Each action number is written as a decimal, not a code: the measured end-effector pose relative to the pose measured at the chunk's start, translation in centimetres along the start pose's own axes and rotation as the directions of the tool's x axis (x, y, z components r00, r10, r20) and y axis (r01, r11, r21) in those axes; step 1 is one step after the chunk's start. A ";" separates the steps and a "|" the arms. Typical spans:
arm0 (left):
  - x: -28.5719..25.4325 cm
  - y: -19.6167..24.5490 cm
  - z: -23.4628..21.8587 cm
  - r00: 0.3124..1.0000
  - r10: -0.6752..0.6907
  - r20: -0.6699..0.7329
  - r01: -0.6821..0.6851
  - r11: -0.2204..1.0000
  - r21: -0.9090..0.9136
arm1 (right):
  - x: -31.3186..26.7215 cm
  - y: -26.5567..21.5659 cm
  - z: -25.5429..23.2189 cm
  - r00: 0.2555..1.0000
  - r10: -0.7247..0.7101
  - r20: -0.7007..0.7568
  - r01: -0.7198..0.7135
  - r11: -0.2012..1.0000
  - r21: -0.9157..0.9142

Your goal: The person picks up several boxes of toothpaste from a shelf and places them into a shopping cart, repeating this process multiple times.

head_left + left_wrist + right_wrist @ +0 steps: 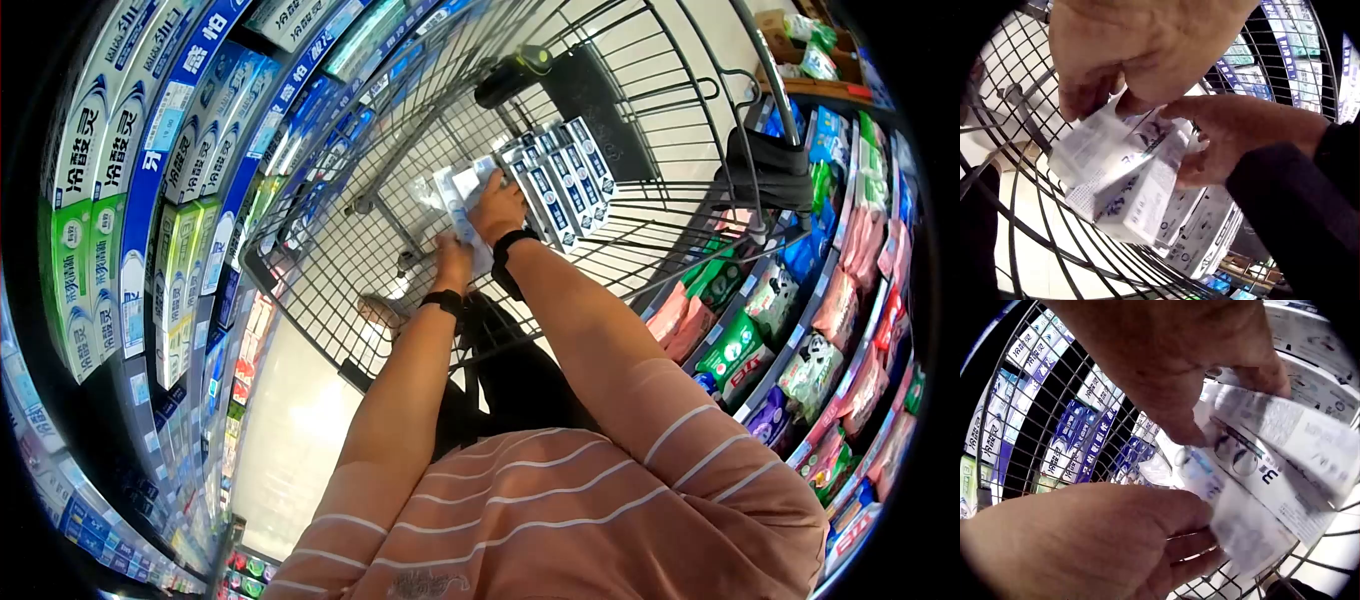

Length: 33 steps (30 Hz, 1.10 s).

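Several slim white boxes (458, 215) are between the two hands inside the wire cart. My left hand (455, 262) grips their near side; in the left wrist view this left hand (1141, 50) curls its fingers over the box ends. My right hand (498, 205) holds the boxes from the other side, and in the right wrist view the right hand (1179, 356) has its thumb and fingers around a box (1272, 481). The boxes lie fanned at slight angles. Right beside my right hand, a row of dark-and-white boxes (570, 185) stands in the cart.
The cart's wire wall (330, 270) surrounds the hands. A black panel (605, 110) and a dark object with a green end (515, 75) are at its far side. Shelves of toothpaste boxes (90, 150) rise on the left; shelves of soft packs (810, 370) are on the right.
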<state>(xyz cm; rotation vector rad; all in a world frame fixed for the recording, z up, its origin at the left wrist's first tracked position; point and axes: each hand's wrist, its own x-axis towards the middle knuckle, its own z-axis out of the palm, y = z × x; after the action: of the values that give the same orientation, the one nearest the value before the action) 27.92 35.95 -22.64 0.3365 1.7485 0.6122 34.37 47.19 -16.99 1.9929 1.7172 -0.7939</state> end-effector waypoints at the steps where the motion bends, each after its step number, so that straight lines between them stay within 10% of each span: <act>1: 0.6 -0.5 0.3 1.000 -0.021 0.014 0.020 0.997 0.072 | 0.0 0.3 0.2 1.000 -0.018 0.017 0.018 1.000 -0.007; 7: 0.4 -1.4 1.2 0.987 0.159 0.029 -0.160 0.938 0.306 | -0.2 0.5 -1.3 0.968 -0.035 0.249 0.027 0.999 0.033; 13: 0.8 1.5 -0.1 0.993 0.079 0.090 -0.105 0.937 0.332 | -0.2 2.3 -5.3 0.939 -0.293 0.177 0.229 0.922 0.311; 14: 1.5 1.1 0.5 0.963 0.256 -0.077 -0.202 0.886 0.418 | -0.6 2.4 -6.5 0.935 -0.331 0.129 0.265 0.892 0.365; 21: 5.6 10.2 -2.1 0.852 0.492 0.180 -0.488 0.621 0.613 | -1.0 4.5 -5.1 0.869 -0.191 0.456 -0.034 0.897 0.440; 31: 8.8 12.7 -1.8 0.952 0.126 0.278 -0.305 0.407 0.861 | 1.3 5.9 -0.8 0.871 -0.146 0.468 0.016 0.963 0.270; 33: 9.4 13.4 -2.3 0.966 0.045 0.254 -0.252 0.373 0.893 | 1.8 6.1 -1.4 0.625 -0.544 0.560 0.678 0.734 -0.043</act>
<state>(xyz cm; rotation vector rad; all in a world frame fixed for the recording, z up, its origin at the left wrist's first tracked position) 21.98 51.35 -22.27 1.3259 1.7179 -0.3922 40.79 48.40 -17.55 0.8507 2.0255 -1.1286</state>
